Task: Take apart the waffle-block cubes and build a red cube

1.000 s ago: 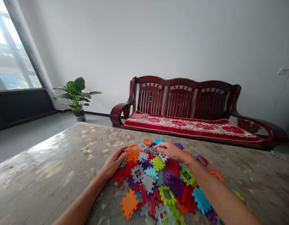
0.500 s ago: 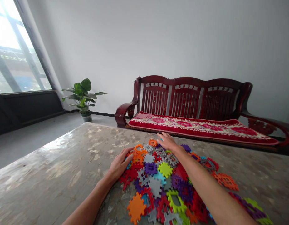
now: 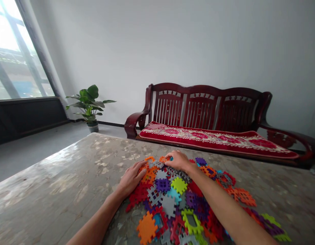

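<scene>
A heap of flat, notched plastic building pieces lies between my arms, in orange, red, grey, purple, green and blue. My left hand (image 3: 132, 177) rests along the heap's left edge with its fingers stretched out, touching orange pieces (image 3: 149, 176). At the far edge, my right hand (image 3: 178, 160) curves over the pieces, thumb and forefinger apart. Its fingertips are beside an orange window-shaped piece (image 3: 163, 159), and a bit of blue shows between them. Nearer me are a lime green piece (image 3: 179, 185), a purple window piece (image 3: 163, 184) and a solid orange piece (image 3: 146, 228).
The table (image 3: 78, 183) has a floral-patterned cover. Behind it stands a dark red wooden bench (image 3: 198, 102) with a red floral cushion (image 3: 211, 136). A potted plant (image 3: 89, 105) is on the floor at the back left, near a window (image 3: 19, 61).
My right hand has come down and toward me at the far edge, its fingers bending more. The left hand stays almost in place. The view has shifted slightly.
</scene>
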Demonstrator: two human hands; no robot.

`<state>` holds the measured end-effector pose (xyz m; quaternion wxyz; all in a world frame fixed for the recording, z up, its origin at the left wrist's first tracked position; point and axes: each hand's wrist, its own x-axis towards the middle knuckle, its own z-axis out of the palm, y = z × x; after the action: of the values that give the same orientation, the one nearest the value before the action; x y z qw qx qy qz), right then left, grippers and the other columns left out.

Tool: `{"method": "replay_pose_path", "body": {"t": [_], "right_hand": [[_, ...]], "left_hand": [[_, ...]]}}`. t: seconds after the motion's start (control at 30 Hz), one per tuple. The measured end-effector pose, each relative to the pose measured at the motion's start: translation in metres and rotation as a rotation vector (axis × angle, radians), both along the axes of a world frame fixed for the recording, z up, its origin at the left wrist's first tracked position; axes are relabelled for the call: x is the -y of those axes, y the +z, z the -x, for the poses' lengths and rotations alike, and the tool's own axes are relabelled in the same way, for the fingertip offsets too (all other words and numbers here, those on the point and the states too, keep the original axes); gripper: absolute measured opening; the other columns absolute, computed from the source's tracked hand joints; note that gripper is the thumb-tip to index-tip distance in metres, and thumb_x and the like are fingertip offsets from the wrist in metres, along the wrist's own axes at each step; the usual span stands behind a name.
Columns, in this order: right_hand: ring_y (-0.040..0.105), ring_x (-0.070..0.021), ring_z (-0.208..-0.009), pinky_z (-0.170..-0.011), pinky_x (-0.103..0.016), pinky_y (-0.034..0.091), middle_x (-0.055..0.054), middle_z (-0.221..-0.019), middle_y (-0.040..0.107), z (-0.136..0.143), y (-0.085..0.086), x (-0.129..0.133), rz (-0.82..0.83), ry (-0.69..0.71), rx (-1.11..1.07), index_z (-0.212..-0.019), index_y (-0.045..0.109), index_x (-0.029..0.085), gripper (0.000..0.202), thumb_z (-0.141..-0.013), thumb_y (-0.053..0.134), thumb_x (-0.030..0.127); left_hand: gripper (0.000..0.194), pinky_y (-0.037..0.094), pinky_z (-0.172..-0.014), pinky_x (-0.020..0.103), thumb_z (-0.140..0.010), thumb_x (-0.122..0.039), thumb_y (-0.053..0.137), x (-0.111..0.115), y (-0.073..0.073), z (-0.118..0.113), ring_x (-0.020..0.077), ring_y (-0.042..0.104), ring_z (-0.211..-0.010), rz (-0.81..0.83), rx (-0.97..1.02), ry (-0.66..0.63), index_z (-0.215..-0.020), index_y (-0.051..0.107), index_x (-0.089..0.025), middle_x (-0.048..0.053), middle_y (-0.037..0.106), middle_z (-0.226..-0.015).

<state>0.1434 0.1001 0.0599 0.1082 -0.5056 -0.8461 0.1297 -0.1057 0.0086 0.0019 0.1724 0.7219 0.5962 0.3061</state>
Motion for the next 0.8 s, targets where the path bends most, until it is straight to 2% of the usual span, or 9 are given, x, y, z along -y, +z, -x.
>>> {"method": "replay_pose_path", "body": {"t": [0.1, 0.2, 0.27, 0.33, 0.4, 0.43, 0.53, 0.67, 0.8], "right_hand": [[0.062, -0.0236, -0.103, -0.091, -0.033, 0.045, -0.005, -0.11, 0.068, 0.002, 0.003, 0.022, -0.018, 0.06, -0.103, -0.105, 0.074, 0.028, 0.035, -0.073, 0.07, 0.04], [0.064, -0.0199, -0.095, -0.087, -0.029, 0.047, -0.004, -0.105, 0.069, 0.003, 0.003, 0.043, 0.034, 0.227, -0.276, -0.104, 0.074, 0.026, 0.038, -0.069, 0.077, 0.039], [0.065, -0.018, -0.09, -0.084, -0.028, 0.049, -0.004, -0.104, 0.069, -0.002, 0.002, 0.049, 0.077, 0.301, -0.405, -0.105, 0.074, 0.025, 0.036, -0.072, 0.075, 0.042], [0.065, -0.0189, -0.092, -0.085, -0.03, 0.05, -0.004, -0.106, 0.071, -0.019, 0.002, 0.042, 0.075, 0.232, -0.469, -0.105, 0.074, 0.024, 0.032, -0.081, 0.066, 0.043], [0.063, -0.0227, -0.104, -0.093, -0.035, 0.048, -0.007, -0.113, 0.071, -0.046, -0.001, 0.026, 0.03, 0.019, -0.414, -0.111, 0.071, 0.022, 0.034, -0.086, 0.058, 0.041], [0.06, -0.0235, -0.112, -0.099, -0.036, 0.044, -0.006, -0.12, 0.068, -0.063, -0.003, 0.017, 0.013, -0.128, -0.323, -0.119, 0.067, 0.023, 0.038, -0.087, 0.056, 0.04], [0.045, -0.0342, -0.131, -0.112, -0.05, 0.028, -0.016, -0.138, 0.055, -0.113, -0.012, -0.007, 0.023, -0.3, -0.209, -0.132, 0.057, 0.015, 0.054, -0.085, 0.056, 0.042], [0.043, -0.0346, -0.134, -0.113, -0.047, 0.029, -0.017, -0.142, 0.052, -0.151, -0.023, -0.014, 0.15, -0.26, -0.123, -0.135, 0.056, 0.015, 0.066, -0.081, 0.06, 0.052], [0.051, -0.0303, -0.127, -0.109, -0.038, 0.036, -0.014, -0.138, 0.056, -0.158, -0.021, -0.01, 0.271, -0.124, -0.091, -0.132, 0.059, 0.016, 0.077, -0.065, 0.074, 0.05]], "left_hand": [[0.049, 0.036, -0.111, 0.041, -0.095, -0.049, 0.036, -0.001, 0.0, 0.0, 0.0247, 0.052, -0.127, -0.002, -0.017, -0.001, -0.133, 0.055, -0.026, 0.006, 0.056, -0.14], [0.049, 0.035, -0.111, 0.041, -0.095, -0.05, 0.035, -0.001, 0.0, -0.001, 0.0244, 0.052, -0.128, -0.003, -0.027, 0.004, -0.133, 0.056, -0.026, 0.005, 0.056, -0.14], [0.05, 0.036, -0.112, 0.041, -0.095, -0.051, 0.034, -0.002, 0.001, -0.001, 0.0244, 0.052, -0.127, 0.002, -0.028, 0.001, -0.132, 0.057, -0.025, 0.005, 0.057, -0.14], [0.051, 0.037, -0.111, 0.041, -0.095, -0.051, 0.033, -0.001, 0.003, -0.001, 0.0244, 0.053, -0.126, 0.01, -0.031, -0.007, -0.131, 0.058, -0.025, 0.005, 0.058, -0.139], [0.051, 0.038, -0.11, 0.041, -0.095, -0.05, 0.032, 0.0, 0.005, -0.002, 0.0245, 0.055, -0.125, 0.01, -0.042, -0.006, -0.13, 0.059, -0.026, 0.004, 0.059, -0.138], [0.05, 0.038, -0.11, 0.041, -0.095, -0.05, 0.032, 0.001, 0.006, -0.002, 0.0245, 0.055, -0.125, 0.008, -0.052, -0.007, -0.13, 0.06, -0.027, 0.004, 0.059, -0.138], [0.05, 0.039, -0.109, 0.042, -0.094, -0.05, 0.033, 0.002, 0.008, -0.002, 0.0248, 0.055, -0.124, 0.002, -0.083, -0.012, -0.13, 0.059, -0.028, 0.003, 0.06, -0.137], [0.051, 0.039, -0.107, 0.043, -0.093, -0.051, 0.033, 0.002, 0.008, -0.002, 0.0257, 0.054, -0.126, 0.012, -0.113, -0.025, -0.132, 0.058, -0.028, 0.004, 0.059, -0.138], [0.052, 0.039, -0.108, 0.043, -0.093, -0.052, 0.033, 0.002, 0.009, -0.004, 0.0258, 0.054, -0.126, 0.021, -0.127, -0.026, -0.132, 0.057, -0.027, 0.005, 0.059, -0.138]]}}
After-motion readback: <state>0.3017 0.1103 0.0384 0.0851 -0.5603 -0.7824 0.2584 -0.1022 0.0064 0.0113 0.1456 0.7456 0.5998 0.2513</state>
